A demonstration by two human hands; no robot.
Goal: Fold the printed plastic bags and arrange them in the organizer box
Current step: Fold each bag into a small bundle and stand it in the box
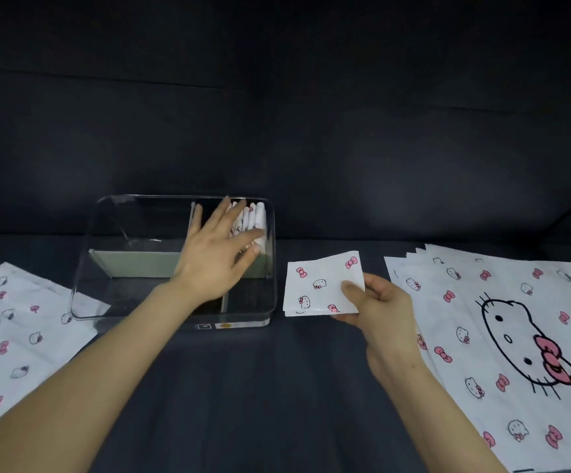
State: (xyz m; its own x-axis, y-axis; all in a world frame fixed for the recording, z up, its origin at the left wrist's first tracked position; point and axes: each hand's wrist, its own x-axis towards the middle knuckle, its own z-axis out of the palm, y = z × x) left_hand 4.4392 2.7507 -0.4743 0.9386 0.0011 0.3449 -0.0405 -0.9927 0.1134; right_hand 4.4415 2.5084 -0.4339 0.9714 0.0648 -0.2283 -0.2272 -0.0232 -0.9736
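Nearest, two bare forearms reach in over a dark cushion (243,397). On either side of them lie unfolded printed bags: a fanned stack on the right (502,322), the top one showing a large cat face with a pink bow, its long side running away from the viewer, and a smaller pile on the left (14,336) whose far corner lies under the box.

Further in, the right hand (379,302) pinches a folded bag (321,288) at its near right corner, thumb on top and fingers curled beneath. The bag is held almost flat just right of the box, printed side up. It is close to square (only a little wider than deep), so its longer side runs left to right. Its free edge points left at the box, and its layered edges face the viewer.

The clear organizer box (253,321) sits left of centre, split by a grey-green divider (133,263) running across it. The left hand (215,254) reaches over it, fingers straight and spread, gripping nothing, its fingertips lying against the folded bags in the box (256,216). Those stand on edge in the far right compartment, packed side by side by the right wall, long sides running near to far.

Behind everything rises a dark backrest (277,114).
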